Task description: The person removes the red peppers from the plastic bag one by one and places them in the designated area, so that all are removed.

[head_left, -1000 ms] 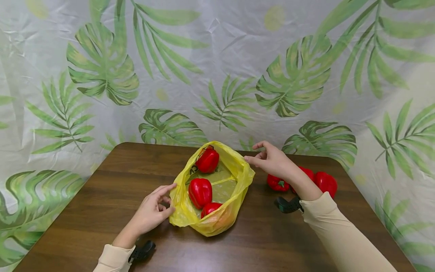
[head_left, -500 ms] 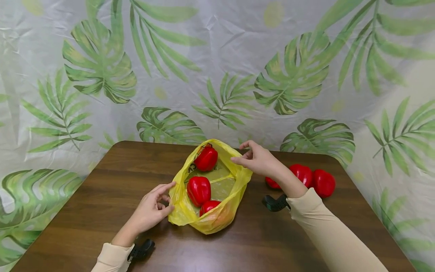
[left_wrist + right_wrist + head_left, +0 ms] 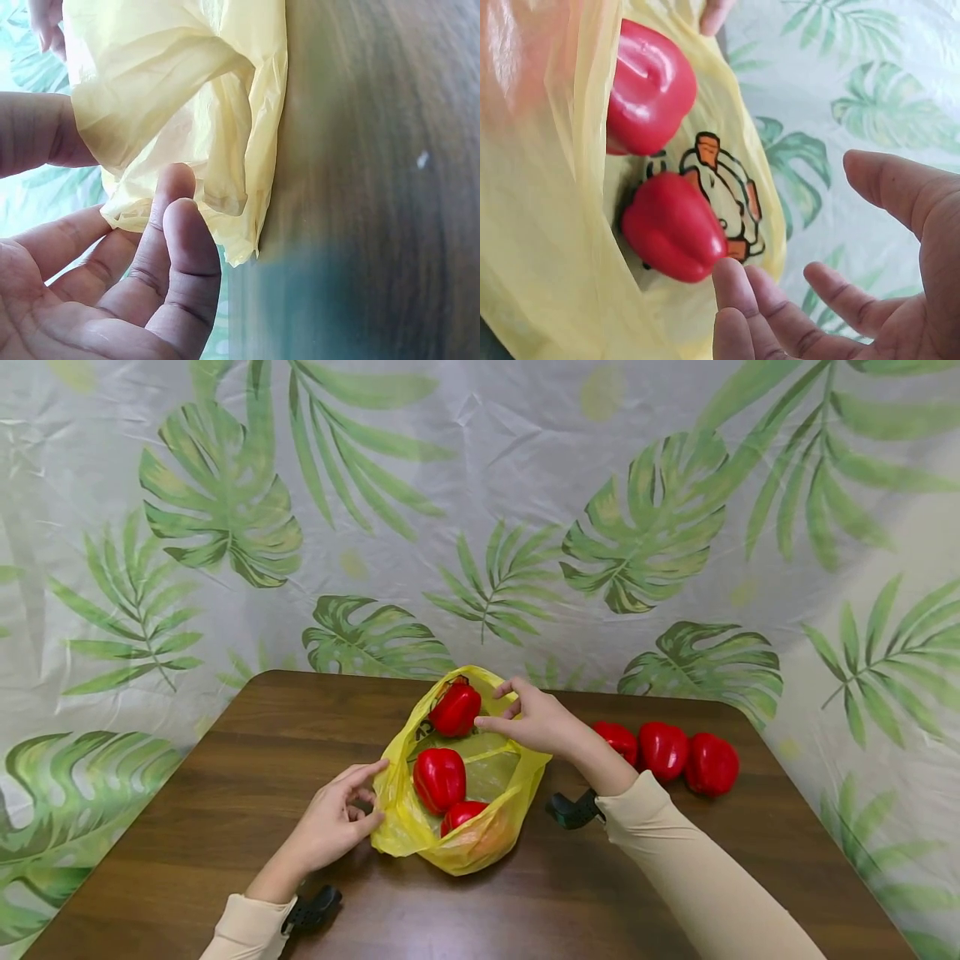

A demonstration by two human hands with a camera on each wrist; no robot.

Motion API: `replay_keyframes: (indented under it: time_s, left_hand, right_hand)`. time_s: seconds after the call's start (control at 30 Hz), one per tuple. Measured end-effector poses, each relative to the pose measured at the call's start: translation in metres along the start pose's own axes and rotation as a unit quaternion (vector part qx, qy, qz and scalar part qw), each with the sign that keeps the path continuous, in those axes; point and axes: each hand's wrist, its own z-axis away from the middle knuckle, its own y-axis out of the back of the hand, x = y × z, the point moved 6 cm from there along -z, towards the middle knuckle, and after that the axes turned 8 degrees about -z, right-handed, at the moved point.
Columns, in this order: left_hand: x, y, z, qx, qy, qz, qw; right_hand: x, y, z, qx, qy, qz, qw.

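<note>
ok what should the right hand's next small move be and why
Probably ease down to the farthest red bell pepper in the yellow plastic bag and grip it: the right hand holds nothing and hovers over the bag's mouth, fingertips near that pepper, while the left hand touches the rim.

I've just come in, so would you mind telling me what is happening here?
A person's left hand touches the left edge of an open yellow bag on a wooden table. The right hand, holding nothing, is over the opening near the far red pepper. Two other red peppers show in the bag, and three more peppers are on the table to its right.
</note>
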Motion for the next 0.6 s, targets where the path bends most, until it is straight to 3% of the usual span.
replay_keyframes:
  time_s: [0.6]
  left_hand:
    - [-0.001,0.0,0.001,-0.002,0.003,-0.016,0.9999]
  right_hand:
    - [-0.01,-0.037,-0.022,-0.042,0.015,0.01,0.999]
